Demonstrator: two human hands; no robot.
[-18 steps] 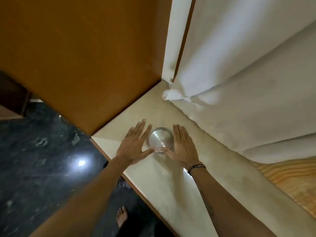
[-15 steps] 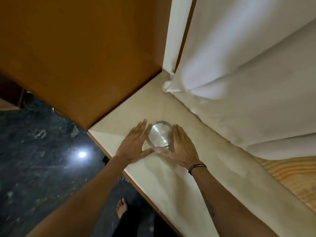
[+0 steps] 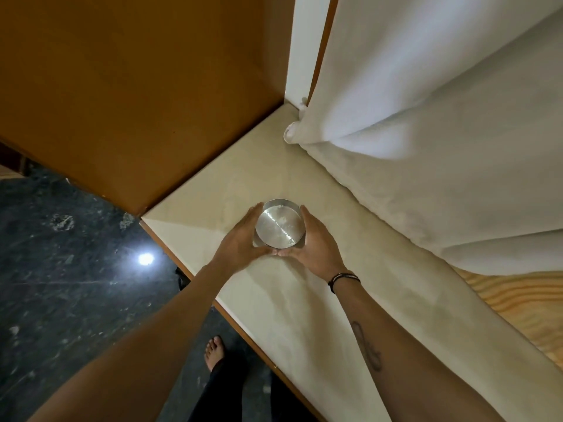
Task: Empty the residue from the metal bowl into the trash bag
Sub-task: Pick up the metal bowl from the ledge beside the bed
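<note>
A small round metal bowl (image 3: 280, 223) with whitish residue inside sits near the corner of a pale tabletop (image 3: 304, 300). My left hand (image 3: 240, 242) cups its left side and my right hand (image 3: 313, 242) cups its right side. Both thumbs meet at the bowl's near edge and the fingers curl around its wall. No trash bag is in view.
A white cloth (image 3: 426, 147) drapes over the right side of the table. An orange-brown panel (image 3: 137, 86) stands behind the table's left corner. Dark stone floor (image 3: 61, 284) lies to the left, with my bare foot (image 3: 214, 351) beside the table edge.
My hands went from lying flat beside the bowl to curling around its sides. The bowl's open top with residue now shows.
</note>
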